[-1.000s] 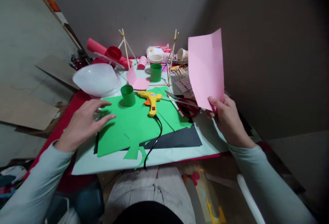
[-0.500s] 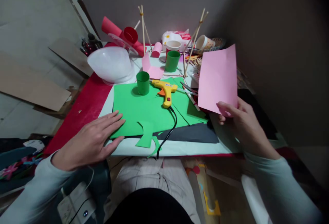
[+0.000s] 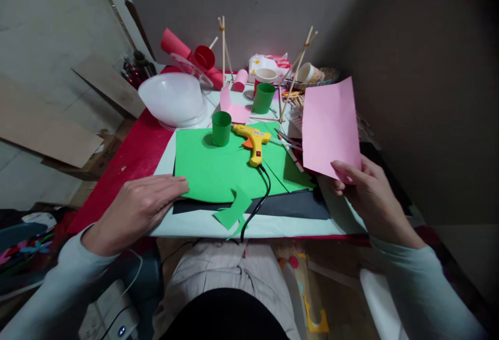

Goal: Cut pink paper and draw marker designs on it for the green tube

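My left hand (image 3: 146, 202) is closed on the near left corner of a large green paper sheet (image 3: 198, 168), fingers on top and the thumb hidden. That corner is slightly raised off the black sheet (image 3: 288, 207) beneath. In my right hand (image 3: 362, 186), pinched between thumb and fingers at its lower edge, a pink paper sheet (image 3: 330, 127) is held up. A yellow hot glue gun (image 3: 254, 140) and a green paper cup (image 3: 221, 129) rest on the green sheet. Green paper scraps (image 3: 236, 210) lie at its near edge. Partly behind the pink sheet are scissors (image 3: 289, 140).
A translucent plastic bowl (image 3: 173, 98) stands at the left. Further back are a second green cup (image 3: 264, 98), folded pink paper (image 3: 234, 108), pink rolls (image 3: 175, 43) and two stick frames (image 3: 298, 64). The glue gun's black cord (image 3: 262, 205) runs over the table's front edge.
My left hand has gone from lying spread at the green sheet's corner to gripping and lifting it. The green scraps have shifted to the right. My right hand still holds the pink sheet.
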### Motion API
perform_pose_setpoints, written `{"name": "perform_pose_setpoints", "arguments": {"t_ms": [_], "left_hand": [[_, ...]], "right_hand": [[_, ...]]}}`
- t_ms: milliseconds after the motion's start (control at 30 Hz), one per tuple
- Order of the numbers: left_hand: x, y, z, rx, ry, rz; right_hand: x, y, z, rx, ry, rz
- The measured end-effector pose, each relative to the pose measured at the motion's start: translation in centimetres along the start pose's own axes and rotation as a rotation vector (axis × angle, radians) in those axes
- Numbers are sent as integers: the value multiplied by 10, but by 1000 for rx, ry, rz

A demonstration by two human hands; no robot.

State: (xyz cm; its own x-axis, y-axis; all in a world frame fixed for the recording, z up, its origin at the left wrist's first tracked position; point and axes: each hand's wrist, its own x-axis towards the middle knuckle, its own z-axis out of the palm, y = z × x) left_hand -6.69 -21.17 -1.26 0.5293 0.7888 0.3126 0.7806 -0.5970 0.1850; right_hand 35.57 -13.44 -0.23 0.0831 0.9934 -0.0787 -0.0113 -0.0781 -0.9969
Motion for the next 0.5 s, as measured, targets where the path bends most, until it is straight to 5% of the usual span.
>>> {"name": "perform_pose_setpoints", "arguments": {"t_ms": [133, 233, 333, 500], "left_hand": [[1, 24, 3, 4, -85, -27], [12, 53, 20, -51, -29, 64], [27, 79, 40, -60, -146, 161], [42, 91, 46, -208, -142, 175]], "right_hand": [[-3, -3, 0, 13, 22, -14], [-1, -2, 1, 16, 19, -29], [-1, -3, 4, 18, -9, -41], [-5, -17, 16, 90, -60, -79]]}}
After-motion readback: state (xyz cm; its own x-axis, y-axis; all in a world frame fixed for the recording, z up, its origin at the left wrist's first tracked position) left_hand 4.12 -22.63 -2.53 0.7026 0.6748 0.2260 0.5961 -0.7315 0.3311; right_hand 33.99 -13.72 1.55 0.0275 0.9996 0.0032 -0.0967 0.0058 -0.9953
